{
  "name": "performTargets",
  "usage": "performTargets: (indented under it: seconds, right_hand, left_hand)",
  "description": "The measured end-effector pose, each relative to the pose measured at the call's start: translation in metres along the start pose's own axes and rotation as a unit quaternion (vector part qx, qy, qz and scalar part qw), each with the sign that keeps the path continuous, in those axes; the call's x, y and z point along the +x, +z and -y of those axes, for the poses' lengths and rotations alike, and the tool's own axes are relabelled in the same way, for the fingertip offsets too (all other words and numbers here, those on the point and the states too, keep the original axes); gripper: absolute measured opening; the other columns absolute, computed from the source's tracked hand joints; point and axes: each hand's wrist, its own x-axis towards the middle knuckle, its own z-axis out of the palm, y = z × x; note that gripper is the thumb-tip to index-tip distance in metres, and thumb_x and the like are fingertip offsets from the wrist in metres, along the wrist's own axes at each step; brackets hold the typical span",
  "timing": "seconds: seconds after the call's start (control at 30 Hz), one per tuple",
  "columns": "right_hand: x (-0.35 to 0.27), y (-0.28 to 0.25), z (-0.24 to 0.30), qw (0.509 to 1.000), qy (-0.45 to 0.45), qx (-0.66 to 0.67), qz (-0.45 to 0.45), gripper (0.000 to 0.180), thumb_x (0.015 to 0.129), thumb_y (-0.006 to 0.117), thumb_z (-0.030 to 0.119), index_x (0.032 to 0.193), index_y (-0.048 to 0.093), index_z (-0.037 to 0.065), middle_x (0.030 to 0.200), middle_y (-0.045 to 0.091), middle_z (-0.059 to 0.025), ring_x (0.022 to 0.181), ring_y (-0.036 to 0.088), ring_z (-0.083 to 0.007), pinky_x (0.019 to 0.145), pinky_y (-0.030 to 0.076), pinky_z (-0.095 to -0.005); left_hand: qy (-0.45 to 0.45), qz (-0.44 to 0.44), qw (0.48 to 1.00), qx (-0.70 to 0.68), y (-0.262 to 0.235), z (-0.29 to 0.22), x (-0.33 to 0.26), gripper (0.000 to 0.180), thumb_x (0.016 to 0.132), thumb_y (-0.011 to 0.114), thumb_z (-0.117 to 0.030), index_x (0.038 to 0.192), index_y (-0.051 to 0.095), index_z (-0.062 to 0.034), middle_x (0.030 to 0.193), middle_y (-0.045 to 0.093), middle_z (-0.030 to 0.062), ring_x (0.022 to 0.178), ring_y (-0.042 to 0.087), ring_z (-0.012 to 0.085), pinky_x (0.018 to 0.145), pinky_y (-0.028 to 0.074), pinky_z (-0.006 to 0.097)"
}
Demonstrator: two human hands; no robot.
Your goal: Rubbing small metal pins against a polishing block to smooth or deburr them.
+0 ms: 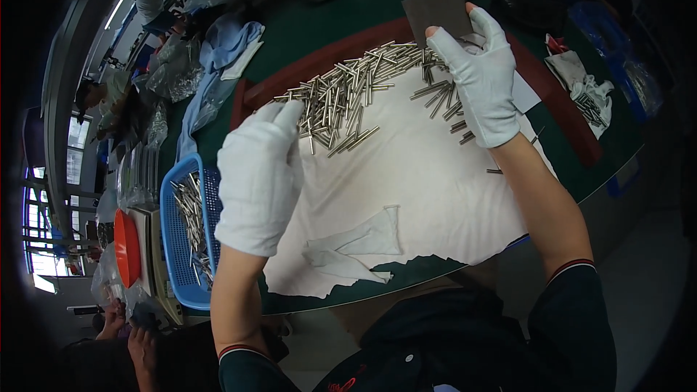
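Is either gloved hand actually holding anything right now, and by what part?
No clear hold. The left hand rests fingertips on the pile of metal rods; the right hand lies spread over the pile's far end. Any rod beneath is hidden.

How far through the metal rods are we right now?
Done: some thin silver metal rods lie in the blue plastic basket. In hand: the white-gloved left hand and right hand both reach into the pile of metal rods on the white cloth. Left: most rods look unsorted, heaped on the cloth.
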Motion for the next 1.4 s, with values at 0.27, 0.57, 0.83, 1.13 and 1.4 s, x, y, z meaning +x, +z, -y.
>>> performTargets:
  seconds: [0.27, 0.57, 0.83, 1.13, 1.4]
  right_hand:
    - [0.001, 0.004, -0.002, 1.000, -0.012, -0.023, 0.001, 0.079, 0.065, 0.081, 0.037, 0.121, 0.047, -0.008, 0.114, 0.048, -0.0164, 0.103, 0.050, -0.0227, 0.090, 0.044, -0.0329]
    - [0.002, 0.001, -0.008, 0.999, -0.014, -0.036, -0.005, 0.078, 0.064, 0.082, 0.036, 0.120, 0.048, -0.007, 0.115, 0.049, -0.0167, 0.107, 0.051, -0.0250, 0.094, 0.042, -0.0338]
    - [0.002, 0.002, -0.007, 0.998, -0.007, -0.063, -0.006, 0.078, 0.064, 0.082, 0.037, 0.120, 0.049, -0.007, 0.117, 0.050, -0.0180, 0.108, 0.051, -0.0259, 0.093, 0.042, -0.0343]
    - [0.002, 0.002, -0.009, 0.998, -0.008, -0.069, 0.006, 0.079, 0.065, 0.081, 0.039, 0.120, 0.049, -0.006, 0.117, 0.051, -0.0178, 0.108, 0.051, -0.0256, 0.092, 0.043, -0.0345]
    - [0.001, 0.003, -0.008, 0.998, -0.012, -0.066, 0.006, 0.079, 0.064, 0.081, 0.040, 0.120, 0.050, -0.006, 0.116, 0.051, -0.0174, 0.108, 0.051, -0.0260, 0.093, 0.043, -0.0349]
  left_hand:
    - [0.119, -0.030, 0.991, 0.054, 0.121, 0.022, 0.056, 0.024, 0.071, 0.052, -0.001, 0.095, 0.056, 0.0004, 0.097, 0.059, 0.0162, 0.093, 0.057, 0.0316, 0.081, 0.045, 0.042]
    - [0.141, 0.128, 0.977, -0.092, 0.110, -0.004, 0.037, 0.046, 0.074, 0.046, 0.005, 0.119, 0.052, 0.0019, 0.124, 0.049, 0.0257, 0.111, 0.050, 0.0395, 0.096, 0.041, 0.041]
    - [0.150, 0.029, 0.988, 0.005, 0.113, 0.024, 0.036, 0.030, 0.071, 0.055, -0.001, 0.100, 0.063, -0.0032, 0.110, 0.057, 0.0194, 0.103, 0.054, 0.0336, 0.088, 0.044, 0.038]
    - [0.059, 0.071, 0.995, -0.031, 0.109, 0.019, 0.058, 0.017, 0.071, 0.063, -0.004, 0.087, 0.069, -0.0049, 0.084, 0.062, 0.0116, 0.081, 0.060, 0.0286, 0.073, 0.049, 0.037]
    - [0.080, 0.183, 0.978, -0.058, 0.116, 0.015, 0.089, 0.016, 0.069, 0.061, -0.004, 0.083, 0.070, -0.0059, 0.082, 0.065, 0.0137, 0.080, 0.062, 0.0302, 0.073, 0.049, 0.037]
